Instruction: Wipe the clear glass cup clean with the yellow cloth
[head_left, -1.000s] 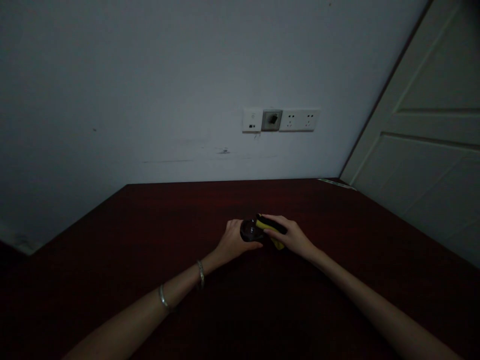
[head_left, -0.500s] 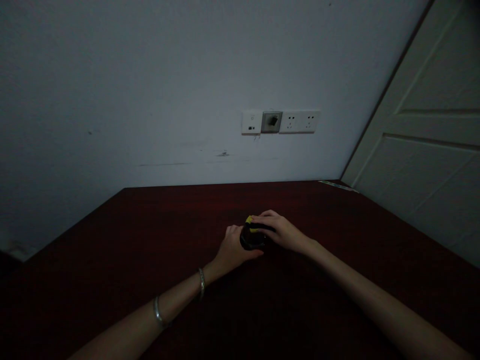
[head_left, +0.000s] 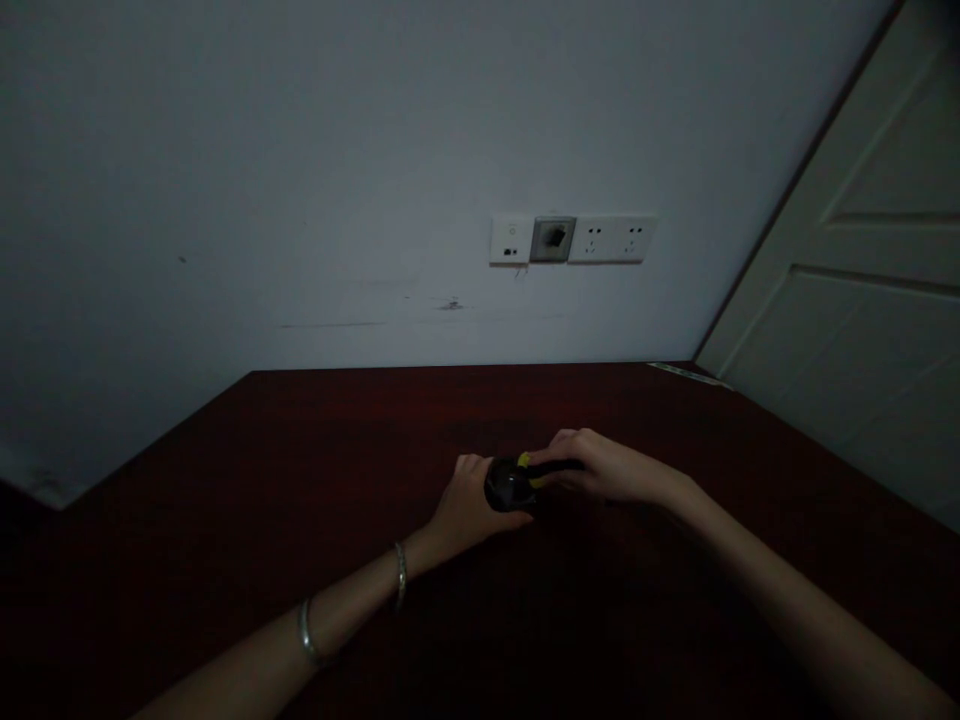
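Near the middle of the dark red tabletop, my left hand (head_left: 471, 503) is wrapped round a dark, rounded, glossy object (head_left: 507, 485), its thumb along the near side. Too little light falls on the object to tell its kind. My right hand (head_left: 596, 465) is closed on a black-and-yellow item (head_left: 553, 467). A yellow end of this item meets the right rim of the dark object; whether the two touch I cannot tell. Two silver bangles (head_left: 400, 575) circle my left wrist and forearm.
The dark red table (head_left: 360, 410) runs back to a pale wall (head_left: 337, 180) with a row of sockets (head_left: 571, 240). At the right stands a panelled door (head_left: 870, 300). A thin flat strip (head_left: 690, 375) lies at the back right corner.
My right hand has drawn the black-and-yellow item to the right, from over the dark object to its edge. My left hand keeps its hold. The view has shifted slightly.
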